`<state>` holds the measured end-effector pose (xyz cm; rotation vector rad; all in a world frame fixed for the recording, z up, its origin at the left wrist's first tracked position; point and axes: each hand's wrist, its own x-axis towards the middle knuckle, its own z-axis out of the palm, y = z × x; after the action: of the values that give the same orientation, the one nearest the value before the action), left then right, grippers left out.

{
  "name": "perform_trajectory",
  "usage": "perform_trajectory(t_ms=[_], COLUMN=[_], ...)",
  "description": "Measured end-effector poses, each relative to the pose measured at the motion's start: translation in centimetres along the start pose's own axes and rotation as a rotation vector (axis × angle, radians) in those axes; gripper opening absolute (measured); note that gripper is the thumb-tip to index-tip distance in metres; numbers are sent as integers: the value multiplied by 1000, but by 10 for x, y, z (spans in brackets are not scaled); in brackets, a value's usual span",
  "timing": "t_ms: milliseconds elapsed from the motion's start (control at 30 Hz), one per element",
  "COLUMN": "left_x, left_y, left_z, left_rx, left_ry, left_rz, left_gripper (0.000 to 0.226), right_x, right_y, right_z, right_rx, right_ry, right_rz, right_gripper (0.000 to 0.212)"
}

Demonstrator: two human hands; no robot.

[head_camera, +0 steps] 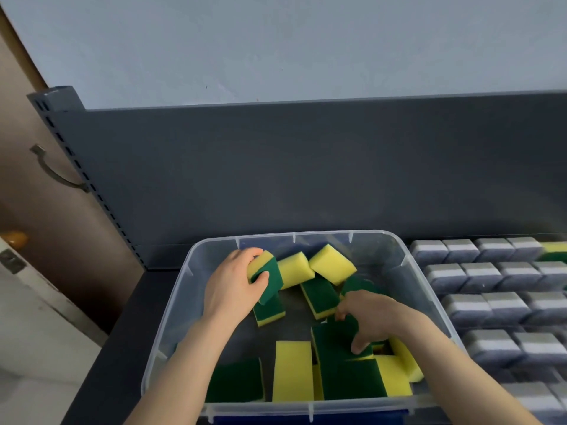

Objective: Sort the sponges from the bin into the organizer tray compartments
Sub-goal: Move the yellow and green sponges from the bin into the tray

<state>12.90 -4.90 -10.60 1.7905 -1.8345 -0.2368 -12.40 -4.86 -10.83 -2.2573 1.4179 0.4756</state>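
Picking stage: inside the clear bin [175,317], the left hand [233,280] has its grip clamped on the far sponge [270,271] and the right hand [368,320] pinches the near sponge [334,335], so the next move is probably lifting both to the tray [503,328] right of the bin.

Bare left hand [233,283] and right hand [372,317], forearms unclothed.

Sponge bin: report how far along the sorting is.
Done: little; one yellow-green sponge shows among the grey sponge rows at right. In hand: left hand grips a tilted sponge, right hand pinches a green-topped sponge. Left: roughly ten more lie loose in the bin.
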Motion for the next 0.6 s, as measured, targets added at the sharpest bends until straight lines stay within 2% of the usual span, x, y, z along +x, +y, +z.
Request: perform_trajectory(t_ms=[100, 167, 233, 300, 367, 467, 600], left_x=[-3, -4, -5, -5, -5, -4, -5], left_y=[1, 2, 3, 4, 6, 8, 10], left_z=[0, 0, -1, -2, -3, -4, -5], left_rx=[0, 4, 3, 3, 6, 11, 1], left_ry=[-22, -32, -41, -50, -61, -77, -91], left_rz=[6, 16, 21, 29, 40, 50, 78], left_gripper=[36, 37, 37, 37, 36, 37, 38], right_x=[1, 2, 1, -1, -4, -3, 2], right_y=[-2, -1, 0, 0, -1, -1, 4], right_z=[-2, -5, -5, -2, -2, -7, -13], right_rx=[155, 258, 283, 150, 60, 105, 450], right_ry=[216, 314, 172, -25, -88, -75, 77], right_rz=[10, 24, 2, -13, -2, 8, 77], right_gripper=[20, 13, 26, 52, 62, 51, 34])
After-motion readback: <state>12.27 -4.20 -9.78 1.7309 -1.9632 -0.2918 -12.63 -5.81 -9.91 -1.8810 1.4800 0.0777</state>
